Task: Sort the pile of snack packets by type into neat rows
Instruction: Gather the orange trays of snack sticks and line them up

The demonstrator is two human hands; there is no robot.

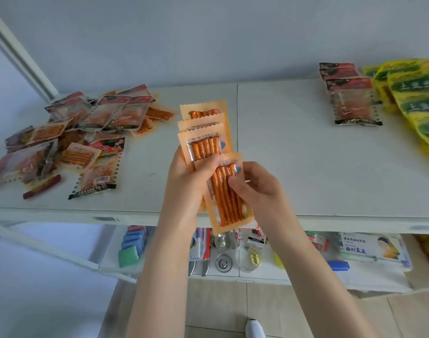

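Orange packets of snack sticks (203,142) stood fanned in my left hand (186,176), its fingers and thumb curled round their lower ends, above the middle of the white bench (281,154). My right hand (254,189) pinched the frontmost packet (226,198), which overlapped the fan and hung out past the bench's near edge. The unsorted pile (69,137) lay at the bench's left, more of the same kind showing among red ones. Far right sat a row of red-and-black packets (352,98) and, just beside it, yellow packets (418,98). I judged I was gathering one type. Next, the bunch needed squaring and laying out as its own row on bare bench between the pile and the sorted rows.
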